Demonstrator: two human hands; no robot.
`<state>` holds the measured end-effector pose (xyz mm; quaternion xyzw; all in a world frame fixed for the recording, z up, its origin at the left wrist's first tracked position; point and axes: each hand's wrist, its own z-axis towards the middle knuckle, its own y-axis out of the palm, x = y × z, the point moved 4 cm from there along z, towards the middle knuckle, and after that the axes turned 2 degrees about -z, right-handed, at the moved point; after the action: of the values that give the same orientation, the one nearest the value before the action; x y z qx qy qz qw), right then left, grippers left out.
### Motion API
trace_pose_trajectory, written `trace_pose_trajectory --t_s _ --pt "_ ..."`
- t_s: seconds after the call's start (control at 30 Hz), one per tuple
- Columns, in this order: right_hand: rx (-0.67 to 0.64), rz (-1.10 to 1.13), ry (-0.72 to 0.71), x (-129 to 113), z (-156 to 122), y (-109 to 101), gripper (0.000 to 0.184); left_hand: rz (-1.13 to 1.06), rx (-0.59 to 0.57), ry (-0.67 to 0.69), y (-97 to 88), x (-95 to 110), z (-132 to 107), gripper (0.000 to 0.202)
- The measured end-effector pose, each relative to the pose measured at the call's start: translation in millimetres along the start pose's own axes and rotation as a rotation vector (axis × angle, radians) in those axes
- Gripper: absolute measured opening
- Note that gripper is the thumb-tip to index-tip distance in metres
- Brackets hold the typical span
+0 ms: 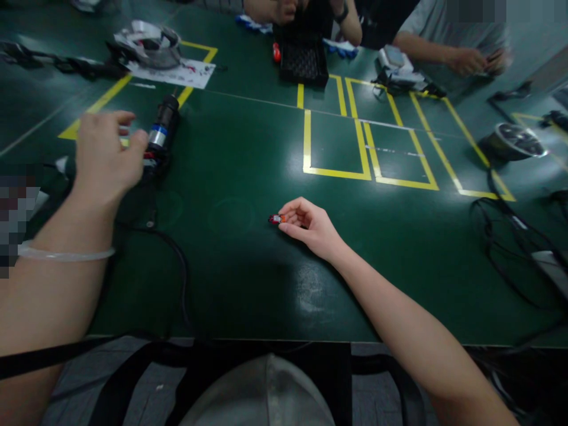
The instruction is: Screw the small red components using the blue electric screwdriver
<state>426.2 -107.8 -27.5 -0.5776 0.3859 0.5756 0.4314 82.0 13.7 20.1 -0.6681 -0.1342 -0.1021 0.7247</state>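
My right hand rests on the green table near its middle, fingers pinched on a small red part that touches the tabletop. My left hand hovers raised at the left, fingers curled, right beside a black and silver electric screwdriver lying on the table. Whether my left hand touches the tool or holds something small is unclear. A clear band circles my left wrist.
Yellow tape rectangles mark the table. A black bit tray, a fan on paper, another fan and cables lie around. Other people's hands work at the far edge.
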Motion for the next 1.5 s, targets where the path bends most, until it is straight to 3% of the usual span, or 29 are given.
trace_pose_trajectory --t_s 0.1,0.2,0.27,0.4,0.67,0.97,1.3,1.5 --pt "0.001 0.008 -0.011 -0.2 0.0 0.1 0.021 0.213 0.018 -0.067 2.8 -20.2 13.6 0.071" --pt "-0.001 0.008 -0.013 0.4 0.2 0.2 0.022 0.345 -0.136 -0.097 11.7 -27.2 19.0 0.082" --pt "0.0 0.01 -0.008 0.9 0.2 0.2 0.022 0.396 -0.168 -0.066 14.4 -27.5 20.5 0.082" --pt "-0.006 0.014 -0.006 0.9 -0.1 0.2 0.022 0.403 -0.137 -0.031 15.6 -29.5 21.7 0.071" --pt "-0.002 -0.007 -0.011 1.0 -0.1 0.5 0.021 0.423 -0.095 0.05 18.5 -23.3 16.1 0.07" --pt "0.014 -0.02 -0.016 0.6 -0.2 1.4 0.022 0.304 -0.183 0.139 24.8 40.6 -16.5 0.075" --pt "0.043 -0.123 -0.077 -2.0 -1.1 1.8 0.019 0.176 -0.231 0.329 50.2 117.2 -78.5 0.065" --pt "0.101 -0.298 -0.15 -5.4 -2.8 -2.1 0.015 0.153 -0.267 0.428 55.7 142.4 -104.9 0.061"
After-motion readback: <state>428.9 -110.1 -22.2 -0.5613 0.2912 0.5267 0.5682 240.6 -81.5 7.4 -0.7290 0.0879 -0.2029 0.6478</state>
